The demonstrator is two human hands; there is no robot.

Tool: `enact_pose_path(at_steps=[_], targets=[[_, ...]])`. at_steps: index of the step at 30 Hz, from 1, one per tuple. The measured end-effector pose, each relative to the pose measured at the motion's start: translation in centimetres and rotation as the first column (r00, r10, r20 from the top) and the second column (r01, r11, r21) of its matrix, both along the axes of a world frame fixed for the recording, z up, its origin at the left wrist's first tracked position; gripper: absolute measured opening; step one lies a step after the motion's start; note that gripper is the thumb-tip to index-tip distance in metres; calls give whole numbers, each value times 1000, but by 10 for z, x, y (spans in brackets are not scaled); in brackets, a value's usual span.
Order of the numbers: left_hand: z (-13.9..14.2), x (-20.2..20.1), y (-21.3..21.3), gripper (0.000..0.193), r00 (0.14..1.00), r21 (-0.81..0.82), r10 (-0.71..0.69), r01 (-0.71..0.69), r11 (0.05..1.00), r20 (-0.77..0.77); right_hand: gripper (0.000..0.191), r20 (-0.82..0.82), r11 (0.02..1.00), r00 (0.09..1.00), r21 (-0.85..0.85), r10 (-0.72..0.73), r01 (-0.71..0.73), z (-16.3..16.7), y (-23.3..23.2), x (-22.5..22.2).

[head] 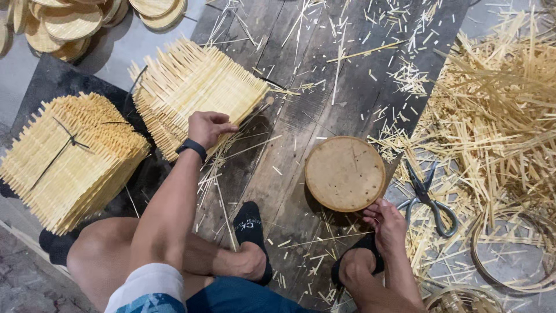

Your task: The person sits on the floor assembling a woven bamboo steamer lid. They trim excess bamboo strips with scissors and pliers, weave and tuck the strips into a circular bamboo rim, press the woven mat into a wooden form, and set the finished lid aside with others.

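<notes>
At the far left a tied stack (69, 159) of square woven mats sat on a dark sheet, bound with black string so the layers did not slide apart. Above it, in the corner, round woven trays (69, 23) lay piled on one another, out of the way of the hands.

Next came a second stack (197, 93), this one loose, leaning partly on the dark board (324, 75). It lay within easy reach, and this seemed to be the reason for its place. The left hand (207, 128) rested on its near edge with the fingers curled down over the top mat; whether they really gripped one mat or only pressed on it, I could not tell. A black band was on that wrist.

Between the person's two feet in black socks, the board was covered with thin splinters (probably trimmings).

Further right a round wooden disc (345, 173) lay flat on the board. The right hand (387, 223) touched its near rim with the fingertips, half closed, as if to keep the disc steady; it enclosed nothing.

Just beside the disc, scissors (427, 200) lay on the floor, close to that hand. At the far right was a heap of strips (498, 116), and below it thin hoops (509, 255) lay flat.
</notes>
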State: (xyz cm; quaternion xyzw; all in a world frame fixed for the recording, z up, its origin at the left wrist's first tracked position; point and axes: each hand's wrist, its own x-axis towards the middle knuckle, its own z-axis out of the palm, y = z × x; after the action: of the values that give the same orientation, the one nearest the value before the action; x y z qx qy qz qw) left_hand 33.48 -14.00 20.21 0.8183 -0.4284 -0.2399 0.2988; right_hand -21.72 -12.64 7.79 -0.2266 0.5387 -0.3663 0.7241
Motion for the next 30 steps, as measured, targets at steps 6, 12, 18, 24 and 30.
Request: enact_pose_path(at_steps=[6, 12, 18, 24, 30], targets=[[32, -25, -4, 35, 943, 46, 254, -270, 962, 217, 37, -3, 998, 999, -41, -38, 38, 9, 2, -7], [44, -156, 3, 19, 863, -541, -127, 414, 732, 489, 41, 140, 967, 978, -180, -156, 181, 41, -15, -9], [-9, -277, 54, 39, 423, -269, -744, 906, 328, 517, 32, -245, 989, 968, -125, 52, -84, 49, -35, -9], [-60, -253, 33, 21, 732, -59, -679, 681, 730, 52, 30, -235, 944, 972, -324, -15, -63, 26, -35, 6], [-123, -201, -17, 38, 792, 217, 10, 156, 964, -611, 34, -393, 960, 919, -270, -44, -69, 24, -36, 2]])
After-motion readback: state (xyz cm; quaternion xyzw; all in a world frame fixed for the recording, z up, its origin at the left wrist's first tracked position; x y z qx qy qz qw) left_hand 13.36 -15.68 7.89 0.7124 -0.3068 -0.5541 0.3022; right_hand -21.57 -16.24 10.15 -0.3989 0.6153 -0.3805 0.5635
